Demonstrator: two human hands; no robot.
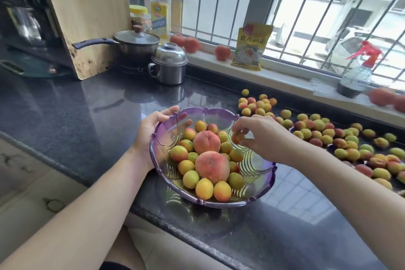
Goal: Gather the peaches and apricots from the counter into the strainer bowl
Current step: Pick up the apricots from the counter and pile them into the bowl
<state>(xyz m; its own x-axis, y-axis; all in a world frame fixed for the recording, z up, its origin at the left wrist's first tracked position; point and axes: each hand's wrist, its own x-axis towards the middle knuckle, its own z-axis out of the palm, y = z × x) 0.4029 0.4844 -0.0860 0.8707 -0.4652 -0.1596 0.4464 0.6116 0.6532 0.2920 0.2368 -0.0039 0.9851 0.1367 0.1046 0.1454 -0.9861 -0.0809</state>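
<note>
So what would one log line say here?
left hand: grips purple glass bowl rim | right hand: pinches small apricot over bowl

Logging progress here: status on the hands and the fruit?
Left hand holds bowl rim. Right hand pinches apricot over bowl. Many apricots still on counter. Nothing blocking.

Left arm: bare forearm reaching in from the lower left, angled up toward the middle.
Left hand (pixel 151 131): gripping a rim — thumb on the outside, fingers curled over it.
Right arm: bare forearm entering from the right edge, slanting up and left.
Right hand (pixel 258 136): palm down, fingertips (pixel 246 142) bunched — pinching one small fruit.
</note>
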